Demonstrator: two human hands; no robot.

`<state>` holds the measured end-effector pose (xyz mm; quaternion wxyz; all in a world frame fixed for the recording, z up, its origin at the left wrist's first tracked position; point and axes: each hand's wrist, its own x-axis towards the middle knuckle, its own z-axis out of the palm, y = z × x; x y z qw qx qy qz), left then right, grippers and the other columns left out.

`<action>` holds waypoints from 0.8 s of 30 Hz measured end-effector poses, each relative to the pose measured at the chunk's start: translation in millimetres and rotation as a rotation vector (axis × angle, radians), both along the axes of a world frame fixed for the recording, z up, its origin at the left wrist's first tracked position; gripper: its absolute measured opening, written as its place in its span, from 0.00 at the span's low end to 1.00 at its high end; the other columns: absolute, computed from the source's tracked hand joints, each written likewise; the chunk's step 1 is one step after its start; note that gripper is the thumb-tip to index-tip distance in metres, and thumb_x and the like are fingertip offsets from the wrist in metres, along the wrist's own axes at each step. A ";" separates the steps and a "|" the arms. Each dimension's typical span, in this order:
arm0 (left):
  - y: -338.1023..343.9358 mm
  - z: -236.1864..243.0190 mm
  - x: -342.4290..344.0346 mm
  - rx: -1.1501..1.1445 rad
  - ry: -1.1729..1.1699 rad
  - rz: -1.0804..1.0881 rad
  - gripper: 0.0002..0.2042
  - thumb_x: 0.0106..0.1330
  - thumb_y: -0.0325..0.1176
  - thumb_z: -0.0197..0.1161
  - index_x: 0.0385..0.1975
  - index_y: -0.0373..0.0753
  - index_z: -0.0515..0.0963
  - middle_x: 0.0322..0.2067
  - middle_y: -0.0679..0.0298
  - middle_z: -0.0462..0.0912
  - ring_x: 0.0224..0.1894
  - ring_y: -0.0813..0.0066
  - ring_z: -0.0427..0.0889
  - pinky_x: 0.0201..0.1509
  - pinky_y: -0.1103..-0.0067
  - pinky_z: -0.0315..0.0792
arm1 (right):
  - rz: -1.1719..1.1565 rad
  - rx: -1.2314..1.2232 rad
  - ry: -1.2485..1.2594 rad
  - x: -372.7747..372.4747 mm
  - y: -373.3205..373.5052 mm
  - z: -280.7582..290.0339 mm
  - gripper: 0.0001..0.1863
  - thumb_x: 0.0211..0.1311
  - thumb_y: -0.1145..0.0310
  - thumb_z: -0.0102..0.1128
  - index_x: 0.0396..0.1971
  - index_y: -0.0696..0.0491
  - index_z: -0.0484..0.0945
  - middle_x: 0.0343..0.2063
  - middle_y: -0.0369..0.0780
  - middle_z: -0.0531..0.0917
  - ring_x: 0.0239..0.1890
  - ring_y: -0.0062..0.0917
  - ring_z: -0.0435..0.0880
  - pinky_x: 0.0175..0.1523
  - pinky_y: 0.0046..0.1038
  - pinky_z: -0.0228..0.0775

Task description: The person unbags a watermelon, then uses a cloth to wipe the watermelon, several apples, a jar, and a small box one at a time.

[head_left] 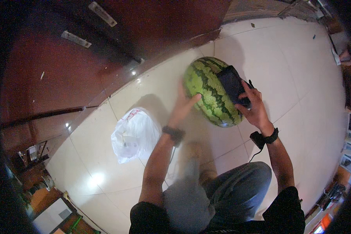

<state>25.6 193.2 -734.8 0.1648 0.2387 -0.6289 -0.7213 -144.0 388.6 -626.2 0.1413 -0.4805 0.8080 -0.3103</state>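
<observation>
A large striped green watermelon [208,93] lies on the tiled floor in front of me. My left hand [184,104] is pressed to its near left side, the thumb stretched over the rind and the fingers partly hidden and slightly blurred at its edge. At the melon's right side my right hand [254,106] grips a flat, black, rectangular thing [232,82], its fingers spread along the right edge. This black thing lies against the melon's upper right surface; its exact kind I cannot make out.
A knotted-looking white plastic bag [134,134] sits on the floor left of my left forearm. Dark red cabinet fronts [66,70] with metal handles line the left and far side. Crowded shelves [349,152] stand at the right rim. My bent knee [257,175] is close below the melon.
</observation>
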 end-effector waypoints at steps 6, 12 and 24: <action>8.3 -31.7 43.5 0.031 0.006 0.041 0.43 0.62 0.28 0.58 0.67 0.45 0.32 0.67 0.52 0.42 0.68 0.61 0.46 0.69 0.68 0.47 | -0.043 -0.141 0.045 8.0 -17.3 14.1 0.34 0.45 0.82 0.63 0.57 0.52 0.67 0.35 0.41 0.77 0.37 0.32 0.75 0.46 0.30 0.68; 27.9 -18.7 76.8 0.105 -0.044 0.044 0.38 0.63 0.36 0.57 0.68 0.45 0.39 0.66 0.51 0.45 0.68 0.60 0.46 0.69 0.65 0.45 | 0.014 -0.409 0.326 5.8 -19.4 17.5 0.22 0.46 0.80 0.61 0.45 0.53 0.74 0.31 0.41 0.77 0.36 0.32 0.76 0.44 0.31 0.69; 11.5 9.5 68.8 -0.238 -0.145 0.200 0.36 0.63 0.45 0.56 0.66 0.39 0.47 0.64 0.51 0.52 0.67 0.59 0.50 0.69 0.69 0.44 | 0.316 0.106 -0.038 16.4 12.4 -17.7 0.17 0.51 0.68 0.64 0.42 0.52 0.76 0.37 0.40 0.79 0.41 0.34 0.77 0.45 0.33 0.70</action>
